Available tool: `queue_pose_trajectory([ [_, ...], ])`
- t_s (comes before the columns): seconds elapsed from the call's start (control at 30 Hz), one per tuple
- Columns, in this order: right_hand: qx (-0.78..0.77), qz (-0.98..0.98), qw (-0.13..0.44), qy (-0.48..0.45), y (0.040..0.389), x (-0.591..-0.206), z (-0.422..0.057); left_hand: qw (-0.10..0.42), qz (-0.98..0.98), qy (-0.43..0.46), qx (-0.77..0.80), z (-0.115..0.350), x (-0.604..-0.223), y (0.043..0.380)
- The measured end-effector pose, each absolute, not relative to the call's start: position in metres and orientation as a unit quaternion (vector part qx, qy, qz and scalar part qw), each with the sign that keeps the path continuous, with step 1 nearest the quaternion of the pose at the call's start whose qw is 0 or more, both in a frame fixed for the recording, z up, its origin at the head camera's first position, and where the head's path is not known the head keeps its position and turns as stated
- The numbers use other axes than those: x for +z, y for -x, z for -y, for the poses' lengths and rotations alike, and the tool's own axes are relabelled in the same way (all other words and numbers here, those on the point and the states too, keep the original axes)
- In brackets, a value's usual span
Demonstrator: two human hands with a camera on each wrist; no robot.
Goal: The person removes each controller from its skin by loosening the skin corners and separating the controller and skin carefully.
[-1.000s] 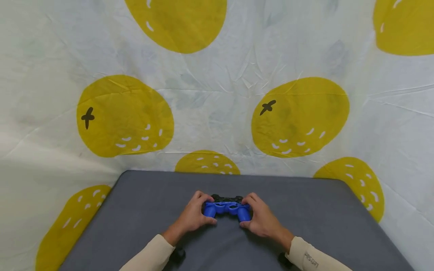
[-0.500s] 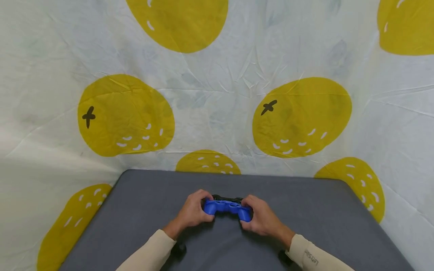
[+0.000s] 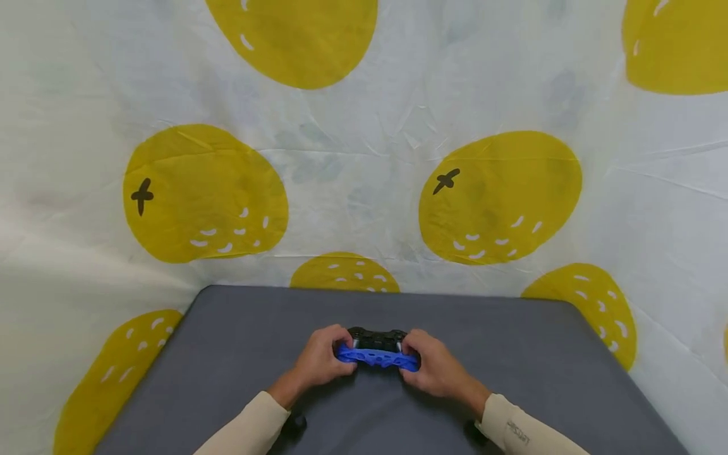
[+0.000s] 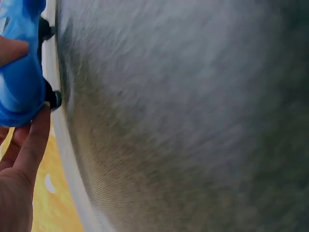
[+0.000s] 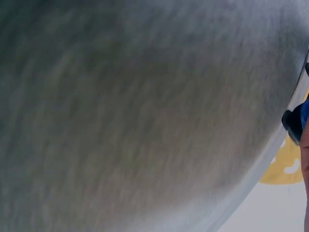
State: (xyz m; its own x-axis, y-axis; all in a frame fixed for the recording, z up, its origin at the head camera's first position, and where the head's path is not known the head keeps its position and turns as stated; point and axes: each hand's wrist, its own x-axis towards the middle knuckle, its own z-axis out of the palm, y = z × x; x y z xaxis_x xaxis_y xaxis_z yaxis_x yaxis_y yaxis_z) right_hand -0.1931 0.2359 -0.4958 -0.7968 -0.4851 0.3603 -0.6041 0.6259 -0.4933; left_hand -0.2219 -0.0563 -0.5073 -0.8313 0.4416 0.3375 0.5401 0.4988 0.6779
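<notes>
A black game controller (image 3: pixel 378 339) with a blue rubbery cover (image 3: pixel 376 358) is held above the table at the centre of the head view. The cover lies along its near side and grip ends; the far part of the controller shows bare. My left hand (image 3: pixel 318 357) grips the left end, with the thumb on the near side. On the right end my right hand (image 3: pixel 436 364) holds in the same way. In the left wrist view the cover (image 4: pixel 21 82) fills the upper left, with dark knobs poking out past it. The right wrist view shows only a sliver of the controller.
A dark grey table (image 3: pixel 256 316) lies under the hands. White cloth (image 3: pixel 352 202) printed with yellow fruit hangs behind it and at both sides. Small black objects (image 3: pixel 294 426) sit beneath the cuffs of the pale sleeves (image 3: pixel 250 426).
The controller has tipped in my hands, so more of its black top shows and the blue cover appears as a narrower band. Both hands still hold the ends.
</notes>
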Motion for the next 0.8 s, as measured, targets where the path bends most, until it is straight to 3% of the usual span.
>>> queue_pose_trajectory([
  [0.23, 0.285, 0.925, 0.045, -0.246, 0.1932, -0.4947, -0.2329, 0.035, 0.860, 0.250, -0.443, 0.0583, -0.5077, 0.2192],
  [0.5, 0.345, 0.906, 0.103, -0.222, 0.1963, -0.4935, -0.2316, -0.014, 0.850, 0.201, -0.486, 0.0553, -0.5050, 0.2170],
  [0.8, 0.385, 0.894, 0.090, -0.213, 0.2013, -0.4957, -0.2331, -0.045, 0.825, 0.151, -0.542, 0.0546, -0.5051, 0.2194],
])
